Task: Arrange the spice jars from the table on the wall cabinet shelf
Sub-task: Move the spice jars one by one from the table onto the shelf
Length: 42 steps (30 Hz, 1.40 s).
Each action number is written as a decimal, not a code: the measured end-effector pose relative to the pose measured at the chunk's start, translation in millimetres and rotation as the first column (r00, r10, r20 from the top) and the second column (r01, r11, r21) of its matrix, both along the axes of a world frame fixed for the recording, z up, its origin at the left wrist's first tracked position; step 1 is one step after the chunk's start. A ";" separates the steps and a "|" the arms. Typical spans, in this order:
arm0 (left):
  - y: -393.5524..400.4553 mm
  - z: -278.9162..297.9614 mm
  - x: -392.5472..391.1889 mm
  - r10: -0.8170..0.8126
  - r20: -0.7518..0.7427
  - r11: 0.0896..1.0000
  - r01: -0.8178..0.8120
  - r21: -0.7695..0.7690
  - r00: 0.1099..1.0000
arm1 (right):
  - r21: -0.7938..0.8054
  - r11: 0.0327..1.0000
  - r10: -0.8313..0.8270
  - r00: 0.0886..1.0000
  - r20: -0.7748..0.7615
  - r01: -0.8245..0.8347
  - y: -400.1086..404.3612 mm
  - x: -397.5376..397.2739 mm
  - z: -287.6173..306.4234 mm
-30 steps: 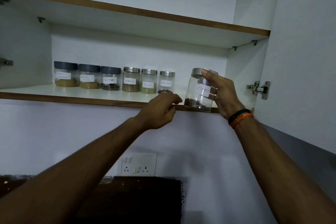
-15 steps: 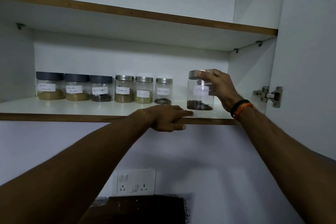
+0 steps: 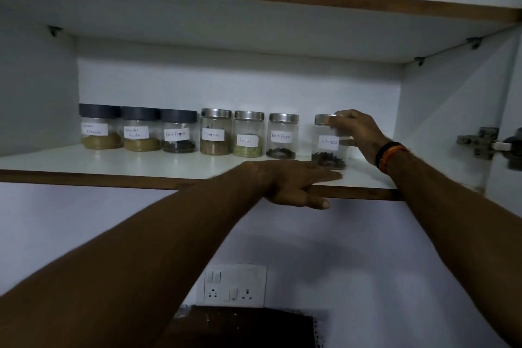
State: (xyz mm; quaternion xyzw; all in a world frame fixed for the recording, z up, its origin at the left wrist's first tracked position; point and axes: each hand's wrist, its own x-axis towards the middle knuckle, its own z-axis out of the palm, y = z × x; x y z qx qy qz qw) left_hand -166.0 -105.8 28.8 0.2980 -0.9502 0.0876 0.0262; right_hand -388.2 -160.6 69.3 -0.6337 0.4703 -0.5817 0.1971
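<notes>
We log the clear glass cloves jar with a steel lid [image 3: 329, 144] standing upright on the white wall cabinet shelf with a wooden front edge [image 3: 113, 162], at the right end of the row and apart from its neighbour, the steel-lidded black pepper jar [image 3: 282, 137], by a visible gap. Our right hand [image 3: 357, 132] holds it from the right side: fingers curled over the lid rim, thumb low against the glass wall. Our left hand [image 3: 293, 182] rests on the shelf's front edge with fingers straight and flat, holding nothing; the thumb hangs below the edge.

Handling judgement: the jar looks rigid, smooth-walled and breakable, so likely slippery under a loose grip. Only a thin dark layer of cloves lies at the bottom, so we judge it light and bottom-weighted, hence steady when upright. The paper label [image 3: 329, 142] offers a little friction. The best hold seems to be around the body just under the lid, since a lid-only grasp relies on the threads staying tight.

Closing the gap to the row calls for a slide on its base, not a lift; tipping against the neighbouring glass is the risk we note
</notes>
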 end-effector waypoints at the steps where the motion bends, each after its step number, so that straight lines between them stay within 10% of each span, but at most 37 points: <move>1: -0.1 0.1 -0.1 0.002 0.000 1.000 -0.002 0.003 1.000 | 0.009 1.000 0.000 1.000 -0.026 0.000 -3.0 -1.0 1.4; 42: 5.0 3.3 -3.1 0.044 -0.027 0.999 -0.043 0.019 0.999 | -0.081 0.981 -0.194 0.922 -0.336 0.177 -57.4 -0.4 -2.6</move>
